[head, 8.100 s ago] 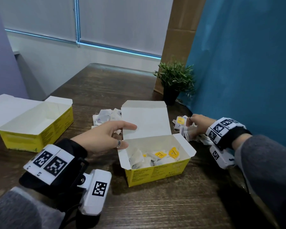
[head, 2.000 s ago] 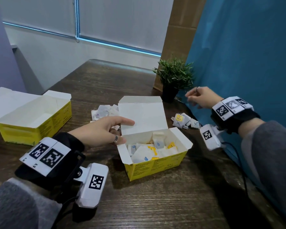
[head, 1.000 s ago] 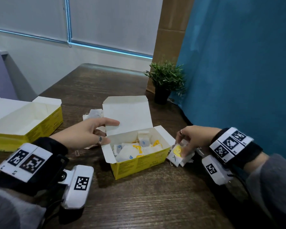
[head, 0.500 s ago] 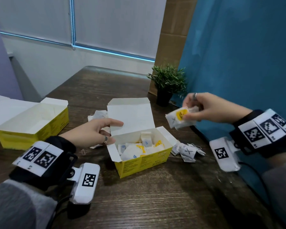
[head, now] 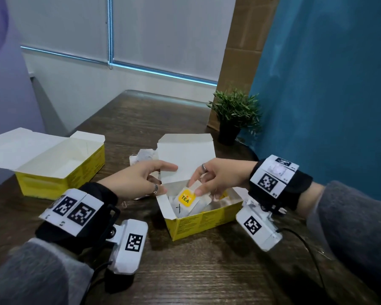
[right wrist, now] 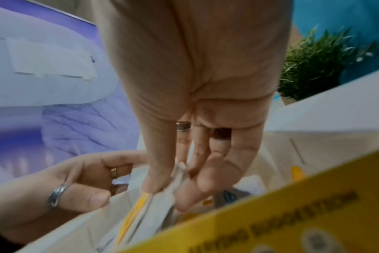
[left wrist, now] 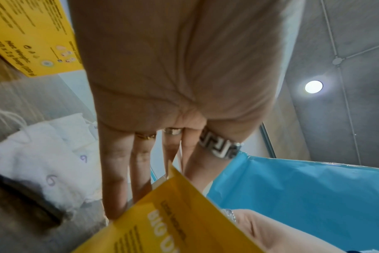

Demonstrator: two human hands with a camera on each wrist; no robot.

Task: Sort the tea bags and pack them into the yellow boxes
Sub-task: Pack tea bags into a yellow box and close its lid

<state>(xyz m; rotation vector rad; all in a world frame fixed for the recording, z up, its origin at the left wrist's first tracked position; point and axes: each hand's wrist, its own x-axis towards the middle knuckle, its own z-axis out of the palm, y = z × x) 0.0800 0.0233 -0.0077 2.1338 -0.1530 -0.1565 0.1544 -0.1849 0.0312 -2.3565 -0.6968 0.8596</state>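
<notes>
Nearest you, the table (head: 207, 271) runs dark and woody under both wrists. Just past it sits the open yellow box (head: 198, 223), white bags piled inside. Your right hand (head: 220, 179) is over that box, thumb and fingers pinching a small bunch of tea bags (head: 186, 198), the yellow TEA tag facing up, its lower end down among the bags in the box. At nine o'clock of the box your left hand (head: 141, 181) has its fingers stretched out nearly straight against the raised lid (head: 185, 155), thumb at the left flap; it grips nothing. Just beyond that hand, at eleven o'clock of the box, a heap of loose bags (head: 144, 156) lies on the wood. Well out at nine o'clock stands the second box (head: 62, 172), open. Farthest back, at one o'clock, a potted plant (head: 234, 115) stands by the blue curtain (head: 328, 84).
</notes>
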